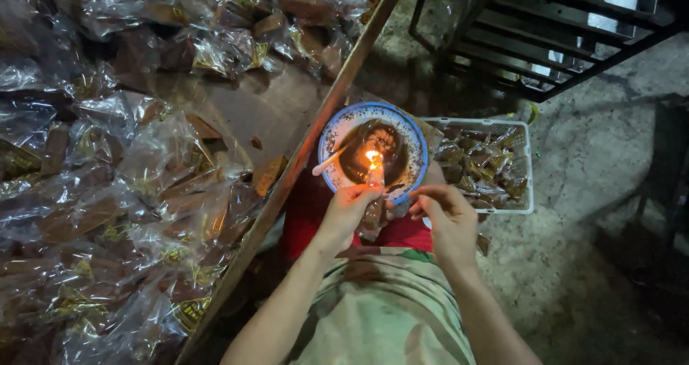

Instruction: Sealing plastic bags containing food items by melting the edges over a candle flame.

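A small clear-plastic packet with a brown sweet inside [372,211] is pinched between both hands, its long axis running up and away from the person toward the lit candle flame [372,157] just beyond the fingertips. The left hand [349,208] closes thumb and fingers on the packet's left edge, and the right hand [443,211] pinches its right edge, other fingers loosely curled. Just past both hands sits a round blue-rimmed bowl [413,132], with a white plastic basket of wrapped sweets [527,165] beyond the right hand.
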